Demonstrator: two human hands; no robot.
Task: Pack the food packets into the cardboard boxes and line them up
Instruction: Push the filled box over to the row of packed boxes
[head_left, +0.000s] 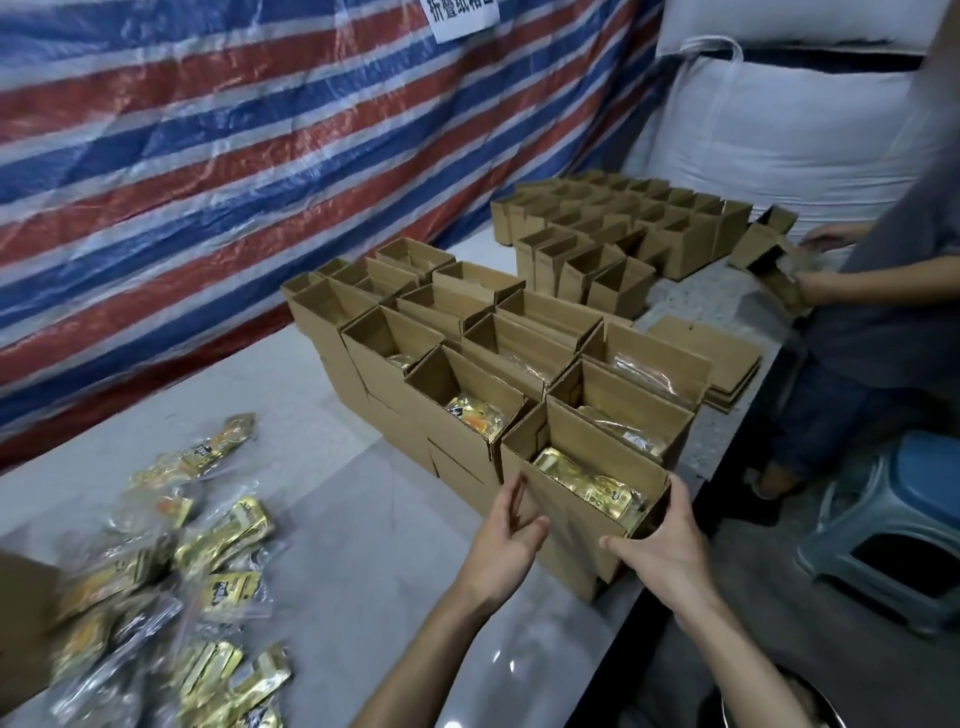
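- Right hand (660, 551) clasps the nearest box (571, 525) at its right corner, probably to square it against the filled row (457, 431).
- Left hand (511, 525) is loose-fingered beside the box; contact unclear.
- Gold packet (587, 483) sits inside; loose packets (197, 561) are heaped to the left.

1. A white sign (464, 18) hangs on the striped tarp (208, 156) at the top edge. It carries black Chinese characters that look like "折叠纸箱", cut off by the frame above and at the right.
2. The gold packets (244, 519) on the table have a dark label with white characters, too blurred to read.
3. The packet in the nearest box (576, 525) has small print that is illegible.
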